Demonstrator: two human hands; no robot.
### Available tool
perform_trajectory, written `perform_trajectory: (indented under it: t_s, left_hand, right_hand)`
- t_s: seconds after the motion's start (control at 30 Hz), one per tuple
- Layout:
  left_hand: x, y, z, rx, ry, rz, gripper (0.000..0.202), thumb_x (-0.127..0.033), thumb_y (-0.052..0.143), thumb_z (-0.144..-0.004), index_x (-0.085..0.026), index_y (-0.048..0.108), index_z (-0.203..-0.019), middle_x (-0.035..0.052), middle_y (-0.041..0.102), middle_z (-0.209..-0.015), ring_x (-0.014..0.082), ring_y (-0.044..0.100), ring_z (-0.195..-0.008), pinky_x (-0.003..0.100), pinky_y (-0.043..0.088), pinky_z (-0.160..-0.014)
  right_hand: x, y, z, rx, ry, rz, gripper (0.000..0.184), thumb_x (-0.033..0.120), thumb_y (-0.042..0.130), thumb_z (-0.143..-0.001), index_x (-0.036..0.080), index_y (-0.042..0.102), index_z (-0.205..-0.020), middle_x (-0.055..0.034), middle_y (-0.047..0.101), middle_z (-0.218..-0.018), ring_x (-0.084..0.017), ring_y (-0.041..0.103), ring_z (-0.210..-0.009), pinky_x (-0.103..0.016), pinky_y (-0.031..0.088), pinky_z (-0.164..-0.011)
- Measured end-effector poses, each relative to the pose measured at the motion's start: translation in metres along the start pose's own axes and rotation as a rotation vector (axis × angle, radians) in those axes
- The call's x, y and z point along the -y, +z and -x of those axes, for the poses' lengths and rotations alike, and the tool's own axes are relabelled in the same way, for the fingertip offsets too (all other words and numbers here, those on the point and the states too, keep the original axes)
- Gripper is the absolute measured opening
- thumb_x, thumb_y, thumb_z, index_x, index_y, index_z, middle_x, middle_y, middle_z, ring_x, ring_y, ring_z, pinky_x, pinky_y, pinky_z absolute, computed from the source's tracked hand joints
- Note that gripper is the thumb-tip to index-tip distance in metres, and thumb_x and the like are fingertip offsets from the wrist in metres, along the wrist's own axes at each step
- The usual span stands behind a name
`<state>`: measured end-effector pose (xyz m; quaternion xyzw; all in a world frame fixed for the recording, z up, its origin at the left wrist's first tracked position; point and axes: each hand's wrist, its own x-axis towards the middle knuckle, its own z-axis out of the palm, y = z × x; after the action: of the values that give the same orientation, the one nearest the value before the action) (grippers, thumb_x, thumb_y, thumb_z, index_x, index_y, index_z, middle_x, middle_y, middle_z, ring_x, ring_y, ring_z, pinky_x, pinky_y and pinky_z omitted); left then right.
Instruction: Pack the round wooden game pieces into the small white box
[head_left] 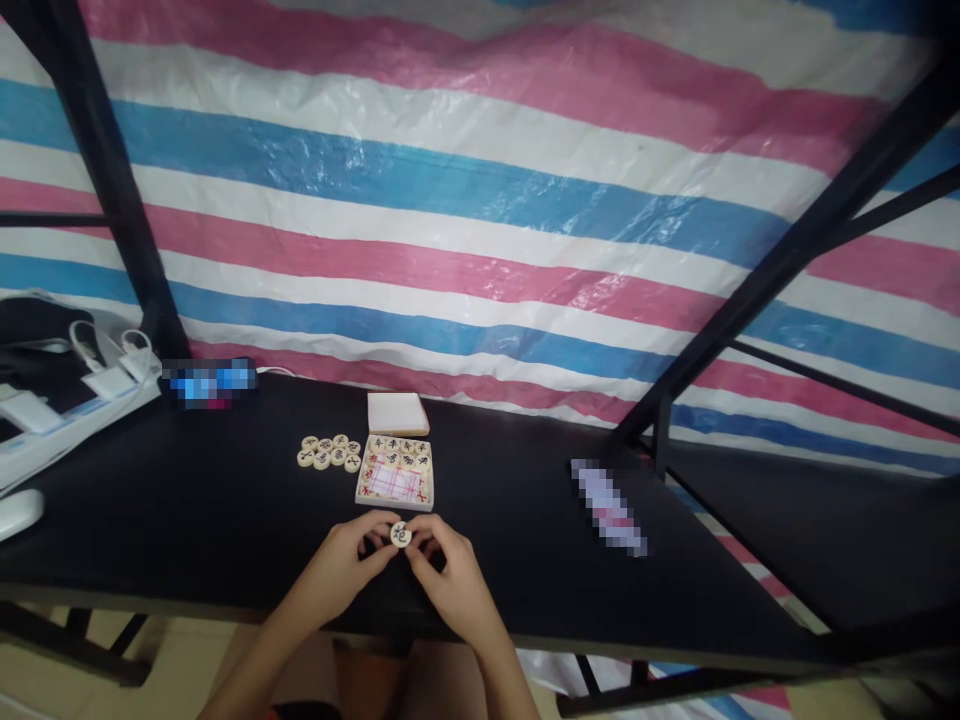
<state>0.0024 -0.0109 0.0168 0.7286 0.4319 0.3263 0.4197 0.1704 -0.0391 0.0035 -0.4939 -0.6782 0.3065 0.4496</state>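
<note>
Between my two hands is a round, pale Chinese chess piece [401, 534] with a dark character on its face. My left hand [351, 556] pinches its left edge, and my right hand [448, 566] pinches its right edge. Just beyond my fingers lies an open box [394, 505] holding several chess pieces, some marked dark and some red. A folded sheet with pink-red lines [394, 483] rests on top of part of them. To the left of the box, several loose chess pieces [330, 453] sit in two rows on the black table.
Behind the box is a white box lid [397, 412]. A blurred packet [607, 508] lies at the right; a blurred blue object [212, 382] is at the back left. A power strip with plugs [97, 410] and a white mouse [21, 513] are at far left. Black frame posts [112, 180] flank the table [510, 500].
</note>
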Motion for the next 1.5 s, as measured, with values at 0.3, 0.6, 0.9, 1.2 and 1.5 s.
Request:
perform_trajectory:
  t_s: [0.3, 0.6, 0.9, 1.2, 1.5]
  left_hand:
    - [-0.005, -0.001, 0.002, 0.006, 0.015, -0.044, 0.024, -0.023, 0.053, -0.08, -0.021, 0.065, -0.101, 0.0006, 0.072, -0.088, 0.0158, 0.062, -0.075, 0.023, 0.044, -0.065]
    - [0.005, 0.001, 0.001, 0.036, 0.081, -0.062, 0.014, -0.017, 0.055, -0.078, -0.021, 0.066, -0.087, 0.0001, 0.068, -0.085, 0.0138, 0.059, -0.072, 0.022, 0.043, -0.064]
    - [0.01, 0.003, 0.002, 0.017, 0.16, -0.07, 0.01, -0.014, 0.056, -0.078, -0.021, 0.064, -0.076, 0.0017, 0.066, -0.096, 0.0151, 0.06, -0.084, 0.021, 0.043, -0.065]
    - [0.008, -0.005, -0.004, -0.109, 0.036, 0.02, 0.026, -0.031, 0.053, -0.082, -0.02, 0.066, -0.102, 0.0012, 0.068, -0.076, 0.0147, 0.057, -0.065, 0.024, 0.046, -0.061]
    - [0.014, -0.044, -0.077, -0.134, 0.071, -0.513, 0.027, -0.024, 0.049, -0.085, -0.018, 0.069, -0.103, 0.007, 0.071, -0.091, 0.0217, 0.062, -0.082, 0.03, 0.046, -0.077]
  right_hand:
    - [-0.004, 0.002, 0.001, -0.008, 0.014, -0.011, 0.012, 0.014, 0.054, -0.08, 0.021, 0.059, -0.089, 0.0003, 0.064, -0.08, -0.013, 0.06, -0.07, -0.022, 0.045, -0.063]
    - [-0.006, 0.0, 0.0, -0.023, -0.081, 0.006, 0.022, 0.004, 0.052, -0.074, 0.021, 0.065, -0.08, -0.0014, 0.062, -0.083, -0.014, 0.058, -0.076, -0.022, 0.044, -0.063]
    - [-0.004, 0.0, 0.001, 0.005, -0.083, -0.029, 0.019, 0.008, 0.052, -0.078, 0.021, 0.066, -0.078, -0.0024, 0.065, -0.089, -0.014, 0.061, -0.08, -0.022, 0.045, -0.066]
    - [-0.004, 0.001, 0.001, -0.023, 0.098, -0.05, 0.023, 0.026, 0.055, -0.085, 0.021, 0.055, -0.107, -0.0001, 0.069, -0.081, -0.014, 0.061, -0.071, -0.023, 0.045, -0.067]
    - [-0.004, 0.001, 0.001, 0.002, 0.057, 0.043, 0.017, 0.023, 0.052, -0.086, 0.02, 0.059, -0.101, 0.0002, 0.065, -0.077, -0.013, 0.058, -0.069, -0.022, 0.044, -0.065]
